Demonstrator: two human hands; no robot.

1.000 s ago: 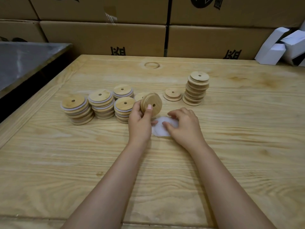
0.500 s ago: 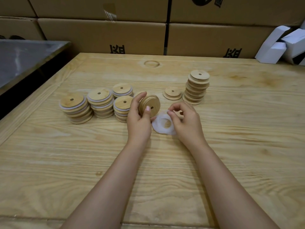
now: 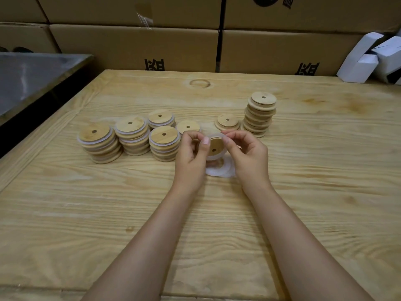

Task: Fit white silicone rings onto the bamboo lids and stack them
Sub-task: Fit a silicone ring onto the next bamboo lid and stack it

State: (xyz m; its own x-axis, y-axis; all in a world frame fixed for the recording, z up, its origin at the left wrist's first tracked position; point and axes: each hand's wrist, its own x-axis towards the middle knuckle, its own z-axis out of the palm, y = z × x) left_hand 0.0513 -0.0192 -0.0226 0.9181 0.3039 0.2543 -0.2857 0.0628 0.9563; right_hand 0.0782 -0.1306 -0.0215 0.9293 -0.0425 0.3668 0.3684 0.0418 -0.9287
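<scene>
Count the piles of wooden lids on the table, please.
7. Far-left pile, its neighbour, two more beside it, a low one behind the left hand, a low pile and a tall pile at right. Hands may hide more.

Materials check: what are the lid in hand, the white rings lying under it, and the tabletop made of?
Held lid: tan matte disc with faint grain and a centre hole; looks like bamboo.
Loose rings: thin, translucent white, soft-looking; likely silicone.
The tabletop: pale wood with bold grain and knots, low sheen; probably pine.
</scene>
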